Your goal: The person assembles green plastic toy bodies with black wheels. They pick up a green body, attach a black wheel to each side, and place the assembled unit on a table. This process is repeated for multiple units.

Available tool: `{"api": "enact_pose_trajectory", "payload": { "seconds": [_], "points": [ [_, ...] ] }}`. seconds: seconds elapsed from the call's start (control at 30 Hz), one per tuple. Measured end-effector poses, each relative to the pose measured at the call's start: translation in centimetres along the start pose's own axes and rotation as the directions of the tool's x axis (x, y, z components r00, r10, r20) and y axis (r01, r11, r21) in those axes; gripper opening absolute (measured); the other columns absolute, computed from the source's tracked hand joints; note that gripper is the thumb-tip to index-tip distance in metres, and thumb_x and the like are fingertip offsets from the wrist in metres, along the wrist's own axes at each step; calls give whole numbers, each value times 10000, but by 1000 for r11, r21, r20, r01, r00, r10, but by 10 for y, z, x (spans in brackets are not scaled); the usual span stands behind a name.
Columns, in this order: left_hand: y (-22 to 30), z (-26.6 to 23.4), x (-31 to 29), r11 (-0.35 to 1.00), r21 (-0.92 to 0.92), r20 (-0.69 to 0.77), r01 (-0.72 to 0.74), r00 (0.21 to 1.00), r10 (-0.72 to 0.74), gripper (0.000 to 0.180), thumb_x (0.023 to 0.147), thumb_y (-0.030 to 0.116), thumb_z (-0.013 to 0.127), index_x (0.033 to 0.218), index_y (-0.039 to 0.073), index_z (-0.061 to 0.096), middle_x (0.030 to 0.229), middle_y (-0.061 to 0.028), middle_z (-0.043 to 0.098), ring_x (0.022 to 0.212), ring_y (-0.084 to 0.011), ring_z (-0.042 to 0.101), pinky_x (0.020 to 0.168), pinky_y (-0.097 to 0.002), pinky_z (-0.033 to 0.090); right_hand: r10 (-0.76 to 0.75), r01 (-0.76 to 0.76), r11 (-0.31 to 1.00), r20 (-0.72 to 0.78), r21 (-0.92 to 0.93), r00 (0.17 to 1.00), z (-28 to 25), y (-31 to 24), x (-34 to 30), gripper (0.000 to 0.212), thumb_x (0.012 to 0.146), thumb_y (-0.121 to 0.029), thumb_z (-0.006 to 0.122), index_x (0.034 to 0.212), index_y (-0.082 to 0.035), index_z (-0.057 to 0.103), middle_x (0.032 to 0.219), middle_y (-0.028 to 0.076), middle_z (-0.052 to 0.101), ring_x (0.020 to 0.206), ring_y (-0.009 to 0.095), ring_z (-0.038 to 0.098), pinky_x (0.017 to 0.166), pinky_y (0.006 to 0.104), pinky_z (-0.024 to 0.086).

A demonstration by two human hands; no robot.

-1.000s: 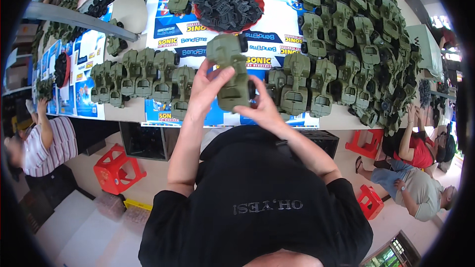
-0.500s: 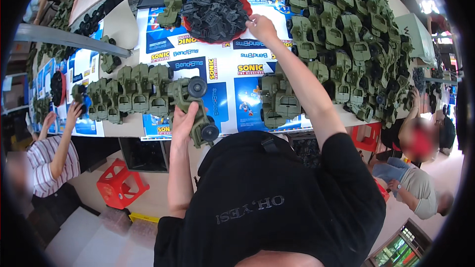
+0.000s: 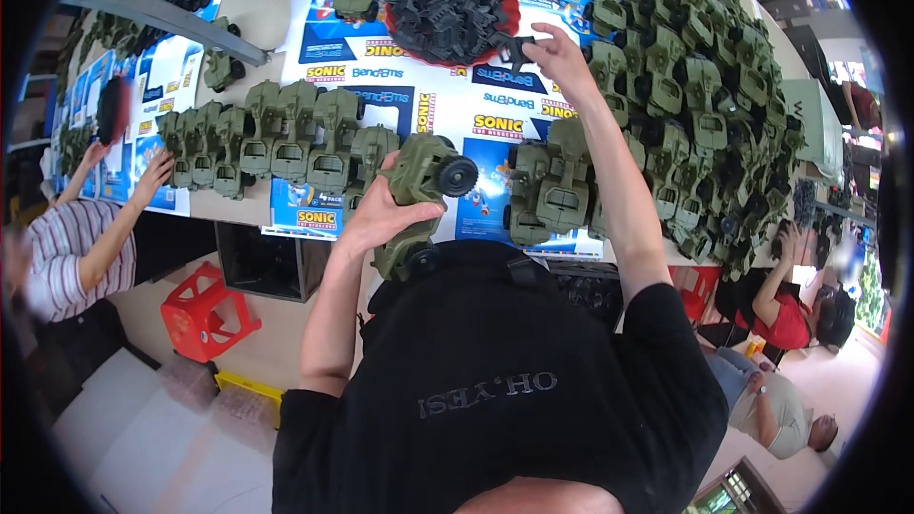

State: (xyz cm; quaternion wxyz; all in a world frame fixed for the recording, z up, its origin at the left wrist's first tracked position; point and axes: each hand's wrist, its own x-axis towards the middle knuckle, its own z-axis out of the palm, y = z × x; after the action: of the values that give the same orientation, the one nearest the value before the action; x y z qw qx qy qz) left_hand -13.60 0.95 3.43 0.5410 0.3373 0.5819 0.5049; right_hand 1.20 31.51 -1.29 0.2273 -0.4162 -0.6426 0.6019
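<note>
My left hand [image 3: 376, 219] is wrapped round an olive-green toy jeep [image 3: 417, 169], held tilted over the table's near edge with a black wheel facing right. Between the fingers of my right hand [image 3: 564, 62] is a small black plastic part [image 3: 515, 54], just off the right rim of a red bowl [image 3: 511, 11]. Many similar black parts [image 3: 446, 14] are heaped in that bowl. To the left of my left hand, several green jeeps [image 3: 284, 143] stand side by side in a row. More jeeps [image 3: 562, 192] sit under my right forearm.
A big stack of green jeeps [image 3: 690, 109] covers the table's right side. Printed sheets [image 3: 495, 124] lie on the tabletop. A grey metal bar [image 3: 167, 21] crosses at the upper left. A co-worker's hand [image 3: 154, 174] touches the row's left end. A red stool [image 3: 205, 314] stands below.
My right hand has drawn back from the bowl's rim, and a black part now shows in its fingers. The jeep in my left hand has turned and come up. The whole view has shifted.
</note>
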Motion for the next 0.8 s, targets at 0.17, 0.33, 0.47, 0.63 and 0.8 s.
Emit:
{"api": "enact_pose_trajectory", "payload": {
  "seconds": [0.17, 0.33, 0.47, 0.63, 0.8],
  "points": [
    [16, 27, 17, 980, 197, 130, 39, 989, -66, 754, 599, 297, 861, 1190, -16, 512, 1205, -106, 467, 1082, -194, 510, 948, -305, 389, 13, -19, 997, 79, 78, 997, -11, -41, -110, 240, 819, -92, 663, 1049, -44, 614, 833, -28, 611, 690, 17, 495, 587, 175, 382],
    [21, 41, 21, 960, 281, 218, 11, 973, -75, 864, 548, 391, 872, 1181, -17, 448, 1104, -132, 580, 1019, -239, 577, 915, -322, 408, -241, 234, 958, 21, 168, 970, -8, -32, -169, 182, 773, 52, 636, 913, -27, 551, 962, 40, 591, 848, 92, 573, 741, 238, 475],
    [40, 46, 13, 923, 382, 230, 45, 963, -142, 895, 500, 398, 886, 1166, -14, 451, 1039, -142, 612, 1000, -253, 593, 881, -334, 426, -345, 344, 939, 97, 27, 934, -4, -26, -191, 215, 725, 71, 610, 912, -21, 557, 1032, 81, 607, 941, 150, 588, 820, 279, 476],
    [54, 47, 0, 872, 487, 215, 40, 963, -164, 929, 496, 437, 864, 1188, 1, 422, 1029, -185, 617, 1015, -317, 593, 870, -369, 441, -325, 313, 945, 342, 92, 882, -9, -46, -201, 123, 804, -55, 615, 909, -26, 559, 1088, 85, 595, 963, 150, 553, 850, 306, 450],
    [58, 53, -9, 784, 620, 245, -20, 955, -170, 947, 513, 463, 842, 1195, 10, 366, 1078, -221, 585, 1014, -376, 580, 846, -421, 454, -126, 79, 969, 197, 233, 972, 5, -43, -198, 364, 974, -349, 411, 874, -24, 542, 885, 66, 596, 843, 116, 521, 754, 244, 424]
  ]
}}
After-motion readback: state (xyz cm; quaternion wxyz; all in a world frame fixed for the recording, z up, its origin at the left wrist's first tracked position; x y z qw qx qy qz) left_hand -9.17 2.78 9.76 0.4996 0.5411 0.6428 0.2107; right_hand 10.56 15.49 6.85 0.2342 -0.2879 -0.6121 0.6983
